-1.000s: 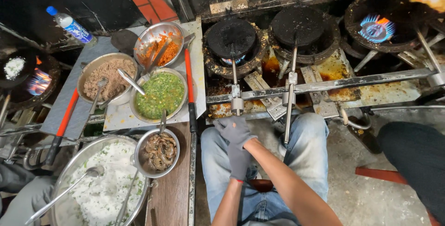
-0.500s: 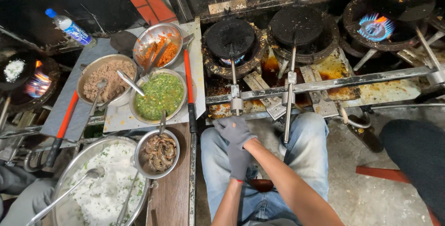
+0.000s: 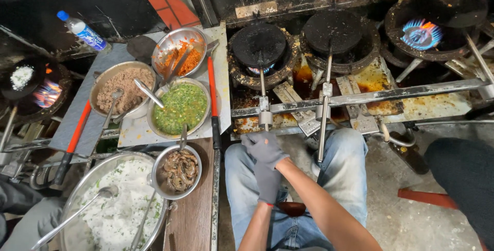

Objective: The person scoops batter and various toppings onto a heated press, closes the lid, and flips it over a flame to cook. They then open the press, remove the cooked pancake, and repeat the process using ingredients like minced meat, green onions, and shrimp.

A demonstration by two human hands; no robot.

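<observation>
I sit facing a row of gas burners with both hands in grey gloves held together over my lap. My right hand [image 3: 264, 148] is closed over the fingertips of my left hand [image 3: 268, 183], which points up into it. Neither hand holds a tool. Just beyond them is the metal rail [image 3: 360, 98] of the stove. Two small black pans [image 3: 260, 44] [image 3: 332, 30] rest on burners, and their long handles reach toward my knees.
Left on a counter stand bowls of green herbs [image 3: 180, 108], minced filling [image 3: 122, 87], orange shreds [image 3: 181, 54], shrimp [image 3: 178, 170] and rice [image 3: 110, 212]. A blue flame [image 3: 422, 32] burns at the right under a dark pan [image 3: 453, 5]. Other people's legs sit at both sides.
The pan over the far right burner, held by someone else, has shifted; food seen in it a second ago is gone from view. My hands have stayed where they were.
</observation>
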